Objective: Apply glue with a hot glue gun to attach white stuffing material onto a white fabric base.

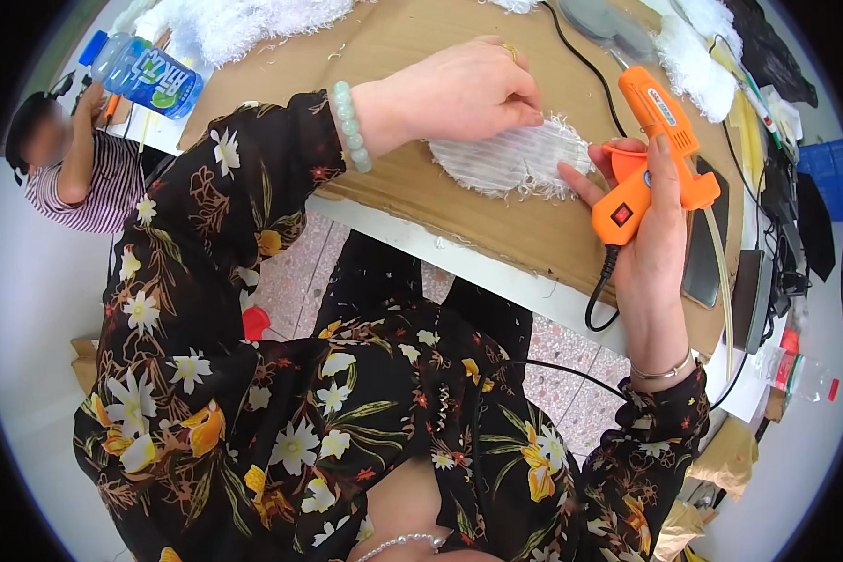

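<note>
A sheet of brown cardboard (421, 37) covered a white tabletop (496, 276), where a person in a dark flowered dress worked on a fuzzy white pad (515, 159).

The pad, oval and ribbed with frayed edges, lay flat on the cardboard between the two hands. The left hand (459, 89), with a pale green bead bracelet at the wrist, pressed its fingertips down on the pad's upper edge, its grip pinched there. The right hand (651, 234) had its grip clenched around an orange glue gun (651, 140), its forefinger stretched out to touch the pad's right edge. The gun's black cord (599, 290) looped below the tabletop's edge. White fluffy material (244, 23) was heaped at the far side. A blue bottle (145, 75) stood at the far left, near another person in a striped shirt (103, 187).
</note>
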### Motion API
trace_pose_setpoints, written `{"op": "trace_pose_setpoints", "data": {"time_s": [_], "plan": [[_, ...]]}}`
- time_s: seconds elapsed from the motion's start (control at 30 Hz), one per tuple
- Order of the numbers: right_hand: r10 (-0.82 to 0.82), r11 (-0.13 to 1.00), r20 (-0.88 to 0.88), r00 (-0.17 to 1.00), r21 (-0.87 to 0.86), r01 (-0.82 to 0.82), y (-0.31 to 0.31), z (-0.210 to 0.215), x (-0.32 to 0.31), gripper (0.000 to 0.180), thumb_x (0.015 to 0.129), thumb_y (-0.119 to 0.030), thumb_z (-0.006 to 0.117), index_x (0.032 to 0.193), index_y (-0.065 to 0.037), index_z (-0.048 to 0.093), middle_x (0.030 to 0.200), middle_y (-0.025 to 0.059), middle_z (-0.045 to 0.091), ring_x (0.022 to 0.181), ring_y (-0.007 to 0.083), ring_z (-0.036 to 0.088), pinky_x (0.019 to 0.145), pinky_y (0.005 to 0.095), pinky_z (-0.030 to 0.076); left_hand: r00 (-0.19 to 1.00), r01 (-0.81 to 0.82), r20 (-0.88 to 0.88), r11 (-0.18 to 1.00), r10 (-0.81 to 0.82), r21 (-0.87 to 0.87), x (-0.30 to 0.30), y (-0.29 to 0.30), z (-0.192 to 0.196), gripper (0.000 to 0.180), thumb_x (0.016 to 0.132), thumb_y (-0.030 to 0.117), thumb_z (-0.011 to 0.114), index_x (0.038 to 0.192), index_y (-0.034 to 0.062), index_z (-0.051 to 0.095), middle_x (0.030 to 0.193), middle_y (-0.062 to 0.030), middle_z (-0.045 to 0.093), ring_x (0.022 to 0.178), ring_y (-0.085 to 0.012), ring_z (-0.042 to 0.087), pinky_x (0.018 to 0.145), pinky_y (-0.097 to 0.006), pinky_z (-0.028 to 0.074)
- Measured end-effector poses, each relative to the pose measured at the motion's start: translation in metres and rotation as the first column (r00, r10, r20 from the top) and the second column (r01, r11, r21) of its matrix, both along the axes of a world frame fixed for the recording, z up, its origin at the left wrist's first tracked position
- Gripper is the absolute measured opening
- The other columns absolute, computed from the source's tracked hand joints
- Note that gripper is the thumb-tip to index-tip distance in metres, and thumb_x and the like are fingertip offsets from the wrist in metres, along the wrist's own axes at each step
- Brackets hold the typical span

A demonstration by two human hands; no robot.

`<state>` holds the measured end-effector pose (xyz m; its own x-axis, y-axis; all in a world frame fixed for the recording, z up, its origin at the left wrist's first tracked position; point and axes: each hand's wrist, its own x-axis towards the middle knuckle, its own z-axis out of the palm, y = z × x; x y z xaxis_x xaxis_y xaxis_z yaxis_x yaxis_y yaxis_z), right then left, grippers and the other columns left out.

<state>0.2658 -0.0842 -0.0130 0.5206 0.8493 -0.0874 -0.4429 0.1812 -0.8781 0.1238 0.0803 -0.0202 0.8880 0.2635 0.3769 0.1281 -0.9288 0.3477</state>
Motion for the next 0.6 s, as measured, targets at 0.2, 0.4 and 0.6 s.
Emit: {"op": "trace_pose_setpoints", "data": {"time_s": [0.2,0.4,0.6], "plan": [[0.007,1.000,-0.034,0.999,0.003,-0.007,-0.001,-0.011,0.008,0.028,0.092,-0.028,0.051,0.101,0.000,0.052,0.089,0.0097,0.056,0.089,0.0213,0.058,0.079,0.0494,0.054,0.994,0.102,-0.028,0.990,-0.105,-0.094,0.007,0.001,0.006,0.013,0.079,0.015,0.057,0.078,0.0041,0.065,0.085,-0.0085,0.061,0.090,-0.0284,0.054,0.083,-0.038,0.043],[0.072,0.997,-0.035,0.997,0.028,-0.071,0.002,-0.003,0.000,0.030,0.094,-0.028,0.048,0.094,0.001,0.053,0.087,0.0115,0.056,0.090,0.0227,0.058,0.081,0.0522,0.053,0.976,0.215,-0.101,0.872,-0.191,0.439,-0.029,-0.021,0.018,0.017,0.079,0.022,0.062,0.081,0.0055,0.065,0.084,-0.0067,0.060,0.086,-0.0242,0.054,0.086,-0.041,0.040],[-0.014,1.000,-0.022,1.000,0.019,0.014,-0.005,-0.006,0.013,0.028,0.094,-0.027,0.048,0.094,0.001,0.054,0.088,0.0112,0.056,0.090,0.0221,0.058,0.081,0.0519,0.053,0.974,0.222,-0.142,0.866,-0.176,0.448,-0.013,-0.027,0.008,0.035,0.075,0.034,0.065,0.092,0.0037,0.063,0.080,-0.0048,0.059,0.089,-0.0227,0.053,0.089,-0.040,0.038]]}}
